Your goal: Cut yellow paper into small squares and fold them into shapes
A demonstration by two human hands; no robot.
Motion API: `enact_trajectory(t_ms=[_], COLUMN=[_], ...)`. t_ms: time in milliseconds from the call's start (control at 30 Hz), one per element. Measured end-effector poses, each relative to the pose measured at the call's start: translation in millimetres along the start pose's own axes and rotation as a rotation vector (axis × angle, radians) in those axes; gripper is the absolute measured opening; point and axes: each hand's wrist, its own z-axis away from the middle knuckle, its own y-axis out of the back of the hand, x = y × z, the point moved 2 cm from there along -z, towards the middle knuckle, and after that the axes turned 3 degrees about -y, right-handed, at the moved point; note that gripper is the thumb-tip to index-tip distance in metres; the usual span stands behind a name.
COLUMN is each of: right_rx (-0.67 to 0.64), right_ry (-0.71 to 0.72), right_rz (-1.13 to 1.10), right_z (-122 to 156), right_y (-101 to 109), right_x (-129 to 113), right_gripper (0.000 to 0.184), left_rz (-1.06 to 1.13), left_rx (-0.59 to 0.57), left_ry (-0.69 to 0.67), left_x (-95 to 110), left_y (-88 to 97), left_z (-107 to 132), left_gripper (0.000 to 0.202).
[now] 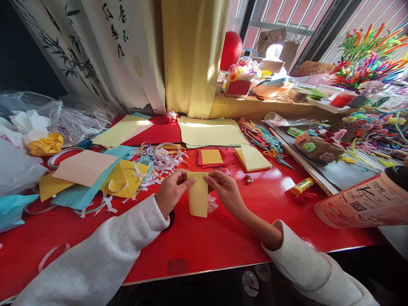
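Observation:
A folded yellow paper [198, 196] hangs upright over the red table [197, 242]. My left hand [172, 190] pinches its top left corner. My right hand [225, 190] pinches the top right corner, fingers closed on the edge. Both arms wear white fleecy sleeves. Just beyond the paper lie a small stack of yellow and red squares [212, 157] and a pad of yellow sheets [253, 158]. White paper scraps [159, 163] are scattered behind my left hand.
Coloured sheets [86, 170] lie at the left, larger yellow sheets [210, 131] at the back. A glue stick [302, 186] and scissors [270, 153] are at the right. A basket of craft flowers [315, 146] and a printed cup [363, 204] stand further right. Plastic bags [28, 127] fill the far left.

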Motion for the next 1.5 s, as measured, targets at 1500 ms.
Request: enact_trajectory(t_ms=[1500], right_rx=[0.067], right_ry=[-0.081], right_rz=[-0.128], right_z=[-8], right_y=[9], right_x=[-1], right_gripper=[0.029], left_rz=[-0.052], left_rx=[-0.206], left_ry=[0.176], left_x=[-13], left_y=[-6.2], left_z=[4], left_gripper=[0.042])
